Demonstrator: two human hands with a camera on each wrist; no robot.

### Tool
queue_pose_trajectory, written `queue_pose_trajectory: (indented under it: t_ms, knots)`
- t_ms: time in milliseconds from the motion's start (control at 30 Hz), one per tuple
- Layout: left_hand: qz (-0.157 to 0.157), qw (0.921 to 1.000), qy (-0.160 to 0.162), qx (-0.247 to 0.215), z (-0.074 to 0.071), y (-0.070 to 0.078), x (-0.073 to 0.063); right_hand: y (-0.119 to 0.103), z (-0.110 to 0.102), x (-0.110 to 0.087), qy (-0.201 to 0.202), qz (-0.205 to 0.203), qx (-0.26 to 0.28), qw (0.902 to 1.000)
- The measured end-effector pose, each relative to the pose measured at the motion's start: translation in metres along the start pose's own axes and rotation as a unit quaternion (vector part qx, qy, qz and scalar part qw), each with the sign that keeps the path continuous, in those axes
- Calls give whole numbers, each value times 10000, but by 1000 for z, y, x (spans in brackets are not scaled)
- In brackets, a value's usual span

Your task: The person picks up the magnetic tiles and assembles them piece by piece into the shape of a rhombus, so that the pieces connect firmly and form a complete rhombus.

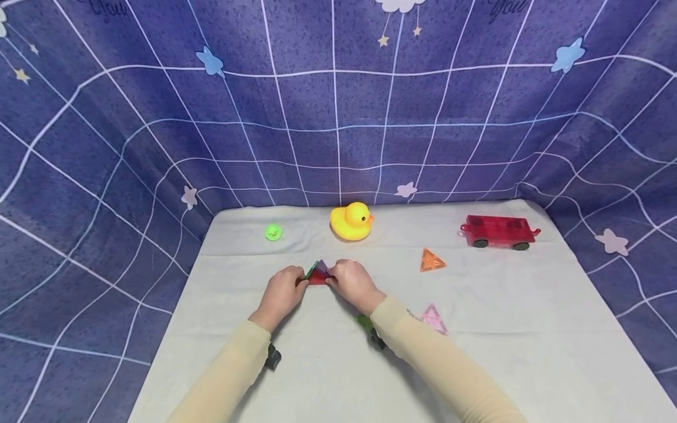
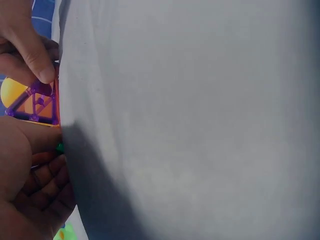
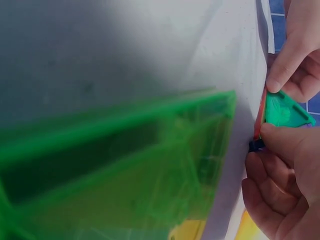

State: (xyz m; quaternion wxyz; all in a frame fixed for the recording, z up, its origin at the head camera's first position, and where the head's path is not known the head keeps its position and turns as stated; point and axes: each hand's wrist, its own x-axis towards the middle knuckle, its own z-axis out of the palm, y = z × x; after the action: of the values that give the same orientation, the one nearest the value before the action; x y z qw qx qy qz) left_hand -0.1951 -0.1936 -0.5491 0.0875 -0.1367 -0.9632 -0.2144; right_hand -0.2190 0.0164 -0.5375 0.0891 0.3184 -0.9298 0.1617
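My left hand [image 1: 281,295] and my right hand [image 1: 355,284] meet around a small group of translucent magnetic tiles over the white cloth. A red tile [image 1: 318,281] lies low between them. Rising from it, a green triangular tile [image 3: 281,111] stands on the left side and a purple triangular tile [image 2: 35,117] on the right, leaning together at the top. Each hand pinches the group at its own lower corner, thumb toward me. Fingertips hide the corners.
Behind stand a yellow rubber duck [image 1: 351,222] and a small green ball-like toy [image 1: 273,232]. A red wheeled car base [image 1: 499,231] is at back right. Orange [image 1: 431,261] and pink triangles [image 1: 435,319] lie rightward; a green tile [image 1: 365,321] is near my right forearm.
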Motion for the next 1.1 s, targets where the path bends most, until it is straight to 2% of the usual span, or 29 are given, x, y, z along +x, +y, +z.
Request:
queue_pose_trajectory:
  t_ms: [233, 667, 867, 1100]
  knots:
    - [-13, 10000, -84, 37, -1, -2, 1, 0, -3, 0, -215, 125, 265, 9993]
    - [38, 9998, -172, 105, -4, -1, 1, 0, -6, -5, -198, 206, 595, 9978]
    - [11, 9993, -235, 285, -7, 0, 1, 2, -8, -8, -180, 220, 803, 9964]
    - [-31, 9987, -87, 503, -13, 4, 0, 15, -14, -14, -53, 262, 634, 9976]
